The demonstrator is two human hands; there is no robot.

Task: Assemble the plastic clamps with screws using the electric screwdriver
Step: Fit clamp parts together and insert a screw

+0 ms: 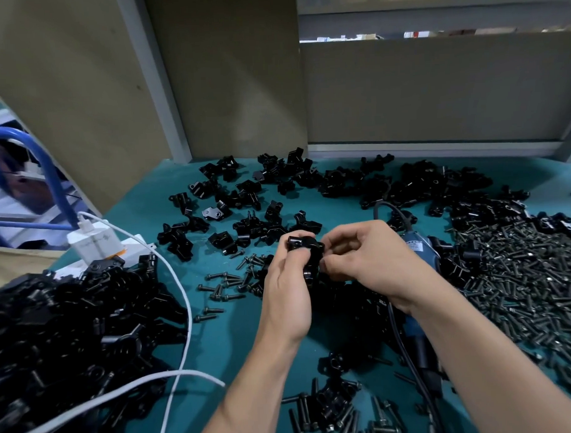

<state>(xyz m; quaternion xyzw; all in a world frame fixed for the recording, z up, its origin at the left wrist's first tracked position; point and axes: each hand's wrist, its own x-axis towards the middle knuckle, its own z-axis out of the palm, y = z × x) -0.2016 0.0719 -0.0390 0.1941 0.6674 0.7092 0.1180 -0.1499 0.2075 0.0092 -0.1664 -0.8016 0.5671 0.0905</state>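
Head view is showing me working on one clamp [306, 256] out of many, held up over the middle of the teal table [217, 341]. My left hand [288, 281] is gripping it from below, with the thumb and curled fingers wrapping its lower half. My right hand [366, 249] is pinching at its right side, fingertips pressed together against the plastic. I cannot tell whether a screw is sitting between them.

I am judging this clamp to be at the fitting stage. The electric screwdriver [419, 245] is lying on the table behind my right wrist, in neither hand, so driving is not yet done here. The dark heap [71, 321] at my left is looking like finished pieces, though I am not certain. Plenty is remaining: loose clamp parts [244, 198] are scattered across the far side, a big pile of screws [522, 282] is lying at my right, and a few more screws [226, 281] are lying just beside my left hand.

The clamp's long axis is running roughly away from me, tilting slightly. Its wider end is pointing up and away, and a round bore at the near end is facing me.
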